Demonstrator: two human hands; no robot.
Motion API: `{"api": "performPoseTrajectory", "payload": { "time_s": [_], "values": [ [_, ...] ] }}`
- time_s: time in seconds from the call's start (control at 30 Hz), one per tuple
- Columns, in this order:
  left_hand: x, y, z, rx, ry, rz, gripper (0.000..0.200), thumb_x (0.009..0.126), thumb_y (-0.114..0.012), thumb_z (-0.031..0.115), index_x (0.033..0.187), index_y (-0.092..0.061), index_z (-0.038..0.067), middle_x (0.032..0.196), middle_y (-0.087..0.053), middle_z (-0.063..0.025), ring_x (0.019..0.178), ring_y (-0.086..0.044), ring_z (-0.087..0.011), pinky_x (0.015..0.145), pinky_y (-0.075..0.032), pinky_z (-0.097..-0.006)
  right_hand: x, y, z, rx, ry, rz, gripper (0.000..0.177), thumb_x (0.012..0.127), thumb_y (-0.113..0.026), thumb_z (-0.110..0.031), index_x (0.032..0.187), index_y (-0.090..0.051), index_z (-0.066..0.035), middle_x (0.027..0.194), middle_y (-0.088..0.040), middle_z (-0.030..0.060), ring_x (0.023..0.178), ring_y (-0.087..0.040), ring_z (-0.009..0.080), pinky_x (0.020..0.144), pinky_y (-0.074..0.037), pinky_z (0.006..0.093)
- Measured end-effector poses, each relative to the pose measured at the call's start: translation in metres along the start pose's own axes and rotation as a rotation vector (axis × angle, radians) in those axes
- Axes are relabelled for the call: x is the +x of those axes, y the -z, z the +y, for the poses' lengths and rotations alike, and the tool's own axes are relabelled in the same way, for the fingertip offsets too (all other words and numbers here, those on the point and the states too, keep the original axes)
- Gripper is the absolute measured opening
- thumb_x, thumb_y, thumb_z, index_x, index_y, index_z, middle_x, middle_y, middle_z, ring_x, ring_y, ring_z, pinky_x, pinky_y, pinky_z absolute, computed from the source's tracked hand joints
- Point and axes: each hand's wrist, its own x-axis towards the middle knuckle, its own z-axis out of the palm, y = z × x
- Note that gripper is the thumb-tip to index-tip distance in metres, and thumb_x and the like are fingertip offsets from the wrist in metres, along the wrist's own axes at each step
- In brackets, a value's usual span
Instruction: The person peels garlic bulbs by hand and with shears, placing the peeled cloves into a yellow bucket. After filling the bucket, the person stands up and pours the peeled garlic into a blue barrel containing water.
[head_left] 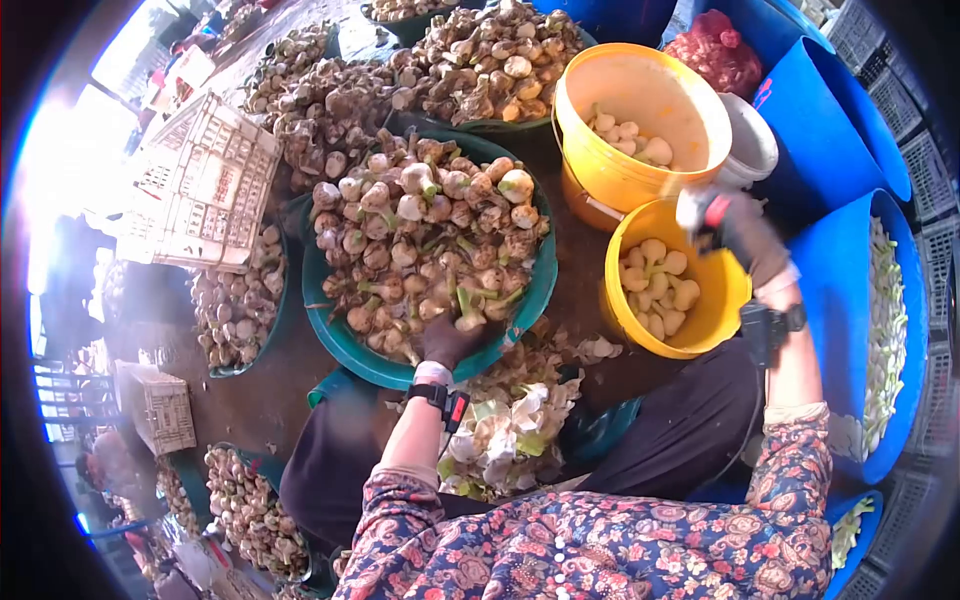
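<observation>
Head view: gloved left hand (450, 341) dips among soiled bulbs (400, 225) in green tub (545, 272), fingers' spread hidden; right hand (748, 238) over lower yellow bucket (727, 292) with pale bulbs (655, 286), fingers too blurred to tell. Single bulb, gripped round body, lifts cleanest.

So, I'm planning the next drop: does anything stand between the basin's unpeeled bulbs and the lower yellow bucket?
Only the rims of the green basin and lower yellow bucket, with floor between; the right hand is above the bucket's right side.
</observation>
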Motion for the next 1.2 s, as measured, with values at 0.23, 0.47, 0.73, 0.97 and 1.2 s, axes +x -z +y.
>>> {"api": "performPoseTrajectory", "payload": {
  "time_s": [0.23,0.47,0.73,0.97,1.2],
  "values": [
    [-0.088,0.024,0.04,-0.7,-0.376,-0.01,0.051,0.068,-0.078,0.028,0.105,-0.061,-0.002,0.1,-0.063,-0.0113,0.088,-0.061,-0.0155,0.078,-0.048,-0.0286,-0.046,-0.117,0.063,0.046,0.327,-0.039,0.022,0.082,-0.059,-0.029,0.079,-0.062,-0.007,0.067,-0.06,0.0074,0.057,-0.056,0.0225,0.056,-0.046,0.0312],
    [-0.158,0.033,0.062,-0.138,-0.513,0.31,0.052,0.057,-0.08,0.03,0.1,-0.064,0.007,0.088,-0.059,-0.0156,0.078,-0.06,-0.0321,0.073,-0.049,-0.0366,-0.107,-0.225,0.087,-0.525,0.11,-0.049,0.028,0.08,-0.061,-0.035,0.078,-0.066,-0.008,0.077,-0.062,0.0193,0.073,-0.06,0.0388,0.062,-0.046,0.0445],
    [-0.152,0.032,0.033,-0.683,-0.426,-0.071,0.046,0.064,-0.079,0.029,0.097,-0.065,0.0,0.093,-0.065,-0.0109,0.086,-0.062,-0.0187,0.077,-0.049,-0.0326,-0.113,-0.208,0.097,0.431,-0.335,-0.414,0.038,0.088,-0.054,-0.044,0.085,-0.061,-0.006,0.067,-0.054,0.0002,0.055,-0.053,0.013,0.052,-0.045,0.0245],
    [-0.163,0.015,0.042,-0.334,-0.537,0.475,0.08,0.054,-0.085,0.032,0.118,-0.051,-0.001,0.102,-0.061,-0.0157,0.096,-0.059,-0.0282,0.09,-0.044,-0.0366,-0.115,-0.214,0.109,0.33,0.126,-0.455,0.037,0.085,-0.058,-0.038,0.104,-0.056,-0.006,0.086,-0.059,0.0049,0.073,-0.056,0.0122,0.058,-0.048,0.0248],
    [-0.149,0.008,0.023,-0.236,-0.648,0.135,0.027,0.073,-0.07,0.014,0.097,-0.064,0.003,0.095,-0.064,-0.0096,0.086,-0.063,-0.0229,0.071,-0.049,-0.033,-0.093,-0.239,0.157,0.574,-0.555,-0.586,0.037,0.091,-0.046,-0.046,0.082,-0.057,-0.011,0.061,-0.048,-0.0055,0.049,-0.045,0.0069,0.044,-0.036,0.0209]
  ]
}}
